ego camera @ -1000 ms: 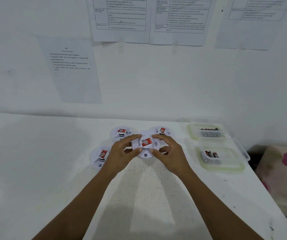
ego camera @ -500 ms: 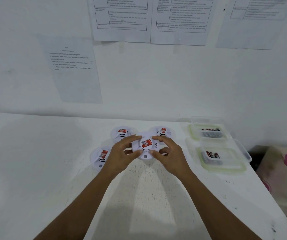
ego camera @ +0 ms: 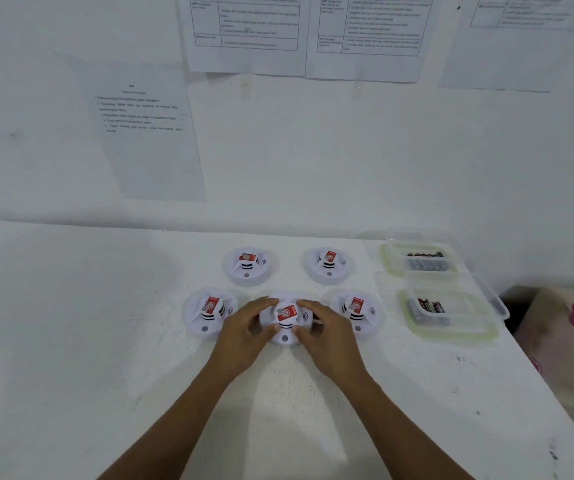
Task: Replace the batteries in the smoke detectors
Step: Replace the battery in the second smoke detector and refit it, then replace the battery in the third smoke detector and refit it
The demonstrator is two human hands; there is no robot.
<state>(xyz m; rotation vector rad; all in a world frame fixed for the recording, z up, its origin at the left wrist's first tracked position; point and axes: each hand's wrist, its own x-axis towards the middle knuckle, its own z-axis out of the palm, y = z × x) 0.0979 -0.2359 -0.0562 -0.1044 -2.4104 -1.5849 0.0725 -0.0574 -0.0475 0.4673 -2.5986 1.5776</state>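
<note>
From where I stand, the left hand [ego camera: 244, 336] and right hand [ego camera: 327, 337] grip the middle smoke detector [ego camera: 287, 322] and are closely hemmed in: a left-side detector [ego camera: 209, 313] lies just outside the left hand, a right-side detector [ego camera: 356, 311] just outside the right, and two rear detectors [ego camera: 249, 265] [ego camera: 328, 264] sit beyond the fingertips, with only narrow gaps between them. Further right of the right hand, two plastic containers [ego camera: 451, 315] [ego camera: 420, 259] holding batteries [ego camera: 431, 306] line the table's [ego camera: 88, 323] edge, and the wall [ego camera: 313, 168] closes the far side. Broad bare tabletop lies left of the left hand and back beside the forearms.
</note>
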